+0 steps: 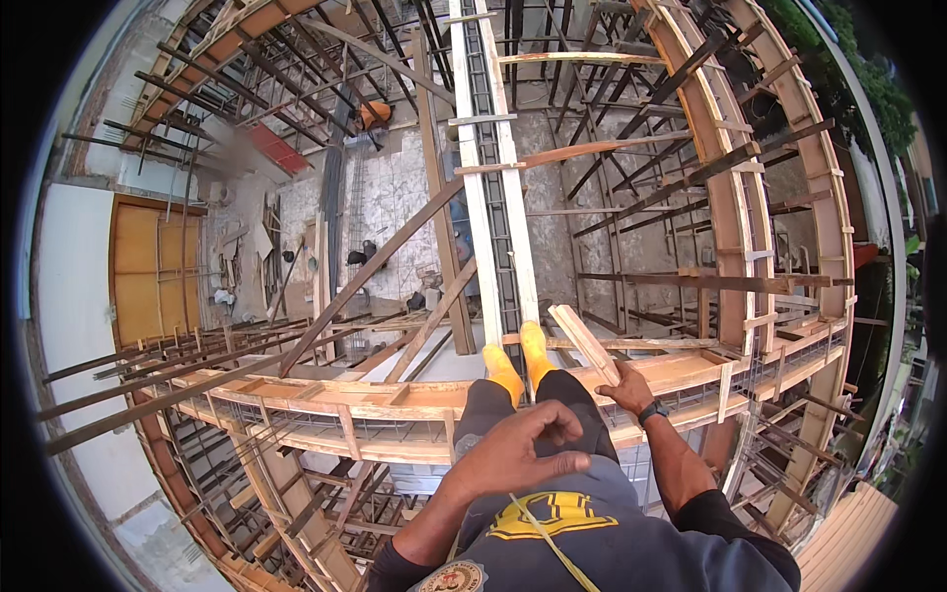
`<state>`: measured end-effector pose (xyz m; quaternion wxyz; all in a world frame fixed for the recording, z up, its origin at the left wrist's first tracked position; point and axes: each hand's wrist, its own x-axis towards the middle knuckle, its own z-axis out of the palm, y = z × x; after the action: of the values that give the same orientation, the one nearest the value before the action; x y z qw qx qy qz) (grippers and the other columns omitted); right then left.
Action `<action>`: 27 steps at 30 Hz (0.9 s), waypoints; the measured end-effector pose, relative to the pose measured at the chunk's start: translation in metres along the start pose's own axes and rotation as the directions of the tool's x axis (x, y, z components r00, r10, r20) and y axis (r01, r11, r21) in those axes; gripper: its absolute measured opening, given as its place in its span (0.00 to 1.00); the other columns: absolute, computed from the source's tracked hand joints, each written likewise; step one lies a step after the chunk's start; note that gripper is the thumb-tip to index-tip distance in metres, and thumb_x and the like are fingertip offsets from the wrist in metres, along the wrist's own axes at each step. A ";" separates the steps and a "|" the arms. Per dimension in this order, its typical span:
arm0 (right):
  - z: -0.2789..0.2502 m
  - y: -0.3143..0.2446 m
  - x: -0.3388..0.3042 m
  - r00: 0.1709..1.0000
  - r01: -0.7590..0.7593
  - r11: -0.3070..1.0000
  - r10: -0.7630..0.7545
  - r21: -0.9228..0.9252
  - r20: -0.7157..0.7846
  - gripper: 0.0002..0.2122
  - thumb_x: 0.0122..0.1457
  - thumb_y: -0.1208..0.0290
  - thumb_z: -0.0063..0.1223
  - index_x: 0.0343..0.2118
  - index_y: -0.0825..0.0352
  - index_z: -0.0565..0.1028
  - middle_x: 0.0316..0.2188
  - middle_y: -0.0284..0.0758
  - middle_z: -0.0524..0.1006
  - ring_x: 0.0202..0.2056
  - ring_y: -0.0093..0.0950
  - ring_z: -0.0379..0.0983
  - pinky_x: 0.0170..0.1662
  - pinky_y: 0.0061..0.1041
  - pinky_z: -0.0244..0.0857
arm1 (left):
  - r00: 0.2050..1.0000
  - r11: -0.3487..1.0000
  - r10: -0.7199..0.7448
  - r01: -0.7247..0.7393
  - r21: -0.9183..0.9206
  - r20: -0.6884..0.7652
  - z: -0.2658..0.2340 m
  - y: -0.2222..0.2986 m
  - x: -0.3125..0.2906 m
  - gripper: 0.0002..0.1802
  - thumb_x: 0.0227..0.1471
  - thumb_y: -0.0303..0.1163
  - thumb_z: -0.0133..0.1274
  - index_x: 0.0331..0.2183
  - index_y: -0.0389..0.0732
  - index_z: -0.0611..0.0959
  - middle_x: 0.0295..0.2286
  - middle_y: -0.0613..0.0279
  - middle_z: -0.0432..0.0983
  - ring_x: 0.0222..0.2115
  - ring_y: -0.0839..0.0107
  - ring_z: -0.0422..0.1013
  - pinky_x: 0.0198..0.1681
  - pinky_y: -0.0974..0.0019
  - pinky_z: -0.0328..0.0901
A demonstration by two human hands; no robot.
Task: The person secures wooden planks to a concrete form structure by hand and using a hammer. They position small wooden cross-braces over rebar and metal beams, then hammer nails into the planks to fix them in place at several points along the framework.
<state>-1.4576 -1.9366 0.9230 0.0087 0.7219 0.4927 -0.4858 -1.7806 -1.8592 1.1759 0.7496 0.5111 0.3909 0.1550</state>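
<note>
My right hand (627,391), with a dark watch on the wrist, is closed round the near end of some short light wooden strips (584,340), which point away and to the left. My left hand (523,442) hangs in front of my body, fingers curved and thumb apart, with nothing seen in it. Below, my yellow boots (503,373) stand where a straight timber beam form (528,286) meets the curved formwork (296,397). A rebar cage (501,247) runs down inside the straight form.
Far below lies a floor (380,202) with scattered scrap wood (237,259). Diagonal wooden braces (370,266) cross on the left. More curved forms (725,197) on many props stand at the right. A person in orange (375,113) is down at the far left.
</note>
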 end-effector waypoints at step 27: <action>0.259 0.099 0.401 0.990 0.086 0.951 -0.114 0.298 0.080 0.21 0.59 0.63 0.54 0.52 0.71 0.71 0.40 0.49 0.80 0.43 0.43 0.77 0.48 0.37 0.68 | 0.553 0.674 -0.644 0.083 -0.734 -0.528 -0.160 -0.591 0.298 0.39 0.63 0.63 0.33 0.55 0.37 0.69 0.34 0.58 0.75 0.33 0.68 0.74 0.37 0.63 0.71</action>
<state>-1.5482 -1.8330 0.4555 -0.0997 0.6651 0.4499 -0.5876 -1.8061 -1.8211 0.4969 0.6541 0.0120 0.6928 0.3033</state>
